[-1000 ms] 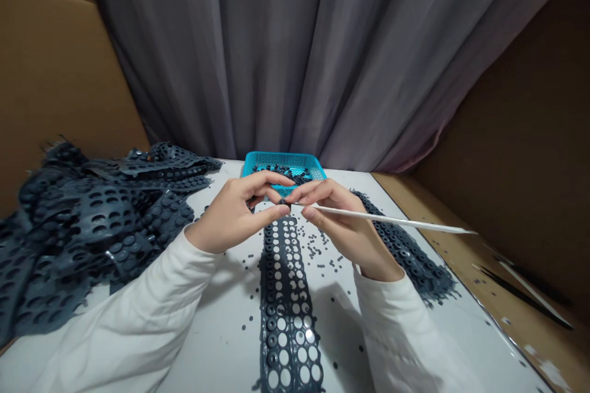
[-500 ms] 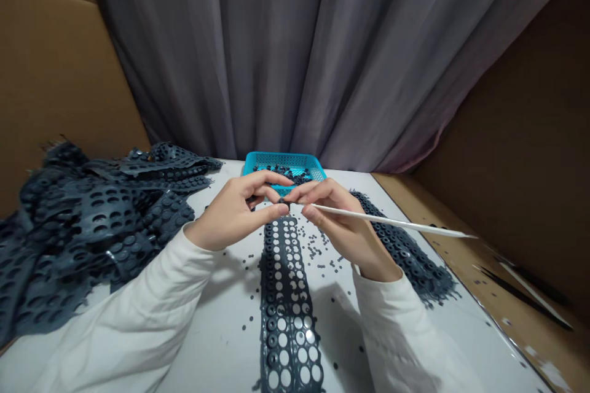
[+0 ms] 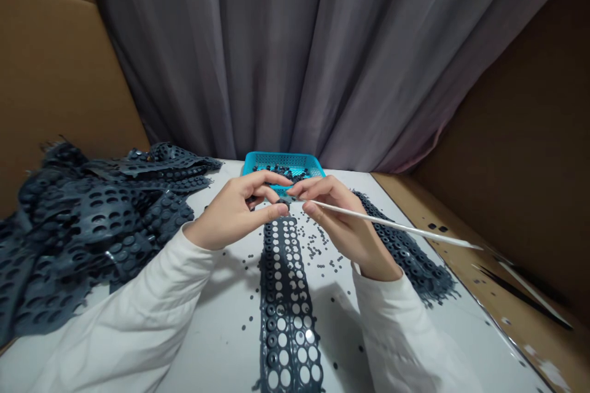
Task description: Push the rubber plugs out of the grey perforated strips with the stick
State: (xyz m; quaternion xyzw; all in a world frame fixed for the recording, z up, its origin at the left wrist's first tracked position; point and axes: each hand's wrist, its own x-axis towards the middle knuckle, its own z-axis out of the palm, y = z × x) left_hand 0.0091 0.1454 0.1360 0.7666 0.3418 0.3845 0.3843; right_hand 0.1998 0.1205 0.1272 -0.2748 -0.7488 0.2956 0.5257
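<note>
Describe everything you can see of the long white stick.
The long white stick looks thin and straight; its material is unclear. The right hand holds it between thumb and fingers, above the white table. It slopes down toward the picture's right. Its inner end points at a small dark piece in the left hand; whether they touch is unclear.

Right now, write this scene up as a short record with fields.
Left hand: pinching a small dark piece
Right hand: holding a white stick, one end near that piece
Below hands: perforated dark strip on white table
Beyond: blue basket containing dark bits
Left side: heap of dark sheets
Right side: studded dark mat
Scattered: small dark discs
</note>
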